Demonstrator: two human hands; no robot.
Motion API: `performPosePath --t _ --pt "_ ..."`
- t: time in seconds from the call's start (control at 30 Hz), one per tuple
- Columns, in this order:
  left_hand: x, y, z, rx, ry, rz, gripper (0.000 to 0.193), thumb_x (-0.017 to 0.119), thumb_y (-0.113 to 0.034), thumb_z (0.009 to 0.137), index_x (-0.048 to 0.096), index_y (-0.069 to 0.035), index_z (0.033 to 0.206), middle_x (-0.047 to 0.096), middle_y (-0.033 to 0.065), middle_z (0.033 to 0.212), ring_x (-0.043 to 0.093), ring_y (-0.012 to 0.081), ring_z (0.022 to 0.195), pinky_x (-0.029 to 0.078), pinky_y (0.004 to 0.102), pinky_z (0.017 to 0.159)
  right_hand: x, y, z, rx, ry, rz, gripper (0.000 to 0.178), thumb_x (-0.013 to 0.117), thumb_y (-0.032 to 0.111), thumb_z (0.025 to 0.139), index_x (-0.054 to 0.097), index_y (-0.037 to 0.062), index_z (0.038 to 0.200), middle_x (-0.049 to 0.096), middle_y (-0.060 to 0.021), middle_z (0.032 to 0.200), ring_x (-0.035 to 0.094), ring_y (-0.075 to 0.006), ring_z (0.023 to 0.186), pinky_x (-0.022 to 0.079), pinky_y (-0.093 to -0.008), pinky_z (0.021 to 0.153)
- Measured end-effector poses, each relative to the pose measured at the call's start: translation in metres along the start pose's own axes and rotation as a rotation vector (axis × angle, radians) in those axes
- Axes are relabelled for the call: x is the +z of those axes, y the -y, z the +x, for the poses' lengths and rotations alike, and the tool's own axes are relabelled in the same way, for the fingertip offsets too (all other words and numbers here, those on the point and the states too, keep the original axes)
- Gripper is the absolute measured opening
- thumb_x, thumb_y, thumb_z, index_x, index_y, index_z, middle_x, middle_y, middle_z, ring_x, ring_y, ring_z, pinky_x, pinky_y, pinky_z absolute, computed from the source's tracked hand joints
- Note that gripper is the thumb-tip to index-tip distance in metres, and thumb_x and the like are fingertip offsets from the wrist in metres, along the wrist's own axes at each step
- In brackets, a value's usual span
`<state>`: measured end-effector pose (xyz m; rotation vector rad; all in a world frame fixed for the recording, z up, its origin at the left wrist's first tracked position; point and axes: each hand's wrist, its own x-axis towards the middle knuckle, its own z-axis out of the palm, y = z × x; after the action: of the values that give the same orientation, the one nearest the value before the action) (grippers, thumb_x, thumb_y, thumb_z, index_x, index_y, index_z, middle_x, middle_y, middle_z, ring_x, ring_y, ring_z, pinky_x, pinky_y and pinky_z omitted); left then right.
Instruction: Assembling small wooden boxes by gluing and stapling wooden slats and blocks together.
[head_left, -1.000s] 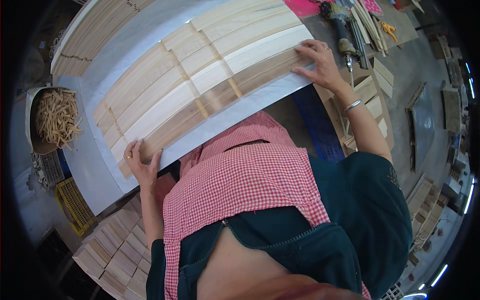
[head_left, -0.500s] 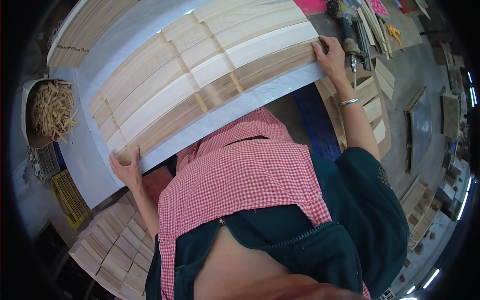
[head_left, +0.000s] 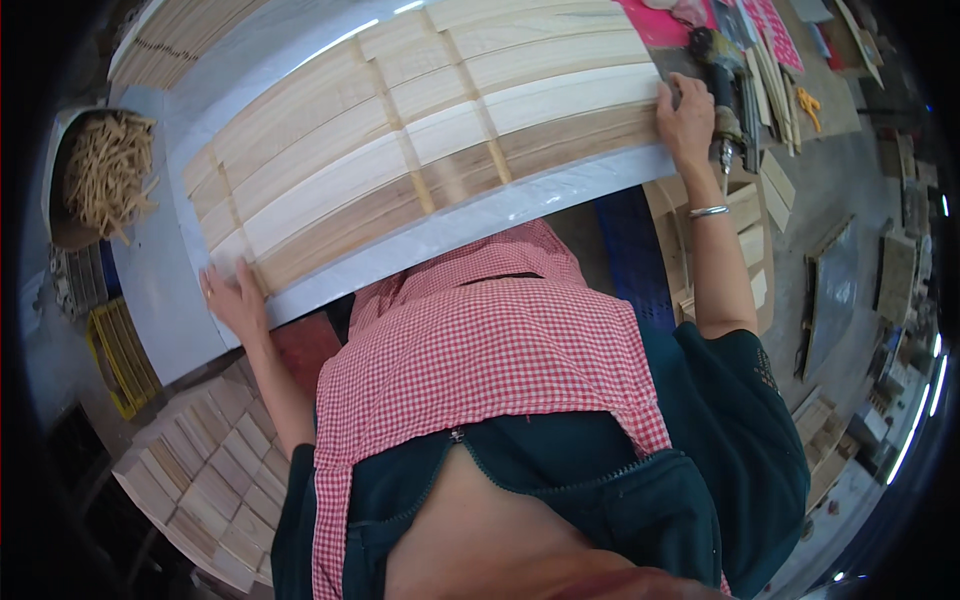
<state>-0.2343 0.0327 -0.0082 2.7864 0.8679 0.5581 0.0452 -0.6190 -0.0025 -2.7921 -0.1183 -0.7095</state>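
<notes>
Several long wooden boards point(head_left: 540, 90) lie side by side on the bench, pale ones behind and a browner one at the front edge. Narrow bands point(head_left: 405, 135) of yellowish wood cross them. My left hand point(head_left: 238, 300) rests at the left end of the front boards, its fingers spread and thumb apart. At their right end, my right hand point(head_left: 688, 120) has its thumb side against the board ends, with bent fingers held apart. Neither hand is wrapped around a board.
The bench has a pale, shiny top point(head_left: 480, 215). At its left stands a bin point(head_left: 55, 205) of wood strips point(head_left: 108, 170). A power driver point(head_left: 720, 90) and orange-handled cutters point(head_left: 808, 108) lie at the right. Stacked wood blocks point(head_left: 210, 490) sit lower left, beside a yellow crate point(head_left: 125, 360).
My left hand has shifted outward from the front corner, and its fingers are more spread. My right hand stays at the right end. The whole view has turned slightly.
</notes>
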Motion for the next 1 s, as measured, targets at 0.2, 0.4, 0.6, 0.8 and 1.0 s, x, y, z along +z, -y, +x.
performPosePath --t 0.2,0.4,0.6,0.8,1.0 --pt "0.025 -0.01 0.033 -0.03 -0.023 0.049 0.055 0.062 -0.034 0.097 0.057 0.008 0.133 0.058 0.0296 0.133 0.053 0.0433 0.124 0.043 0.047 0.105 0.034 0.011 0.02 0.016 -0.028 -0.028 0.028 0.065 0.029 0.091 0.073 0.0052 0.104 0.069 -0.0162 0.104 0.064 -0.0381 0.09 0.053 -0.0438 0.081" --pt "0.019 -0.028 0.041 -0.138 -0.015 0.084 0.053 0.06 -0.036 0.098 0.059 0.004 0.133 0.06 0.0247 0.135 0.054 0.0418 0.122 0.043 0.0465 0.104 0.03 0.017 0.034 0.078 0.053 -0.141 0.033 0.063 0.033 0.092 0.074 0.0047 0.102 0.07 -0.0177 0.103 0.064 -0.0388 0.091 0.053 -0.0452 0.082" --pt "0.048 -0.005 0.099 -0.09 -0.102 0.054 0.053 0.062 -0.037 0.097 0.061 0.003 0.132 0.061 0.0229 0.133 0.055 0.0414 0.118 0.044 0.0466 0.103 0.05 0.037 0.077 0.101 0.025 -0.078 0.035 0.06 0.036 0.093 0.074 0.0044 0.102 0.07 -0.0183 0.103 0.065 -0.0395 0.092 0.053 -0.046 0.083" --pt "0.053 -0.028 0.1 -0.177 -0.067 0.084 0.053 0.064 -0.038 0.094 0.063 0.004 0.127 0.061 0.0253 0.131 0.056 0.042 0.114 0.044 0.0463 0.103 0.065 0.039 0.078 0.161 0.087 -0.072 0.037 0.059 0.037 0.093 0.074 0.0036 0.102 0.07 -0.0196 0.102 0.065 -0.0403 0.093 0.054 -0.0461 0.084" --pt "0.053 -0.034 0.095 -0.195 -0.116 0.012 0.053 0.064 -0.039 0.093 0.064 0.005 0.123 0.063 0.0265 0.126 0.057 0.0423 0.113 0.043 0.0464 0.104 0.074 0.032 0.078 0.151 0.044 -0.114 0.039 0.058 0.038 0.094 0.073 0.0029 0.104 0.069 -0.0217 0.102 0.065 -0.0414 0.093 0.053 -0.0466 0.086"
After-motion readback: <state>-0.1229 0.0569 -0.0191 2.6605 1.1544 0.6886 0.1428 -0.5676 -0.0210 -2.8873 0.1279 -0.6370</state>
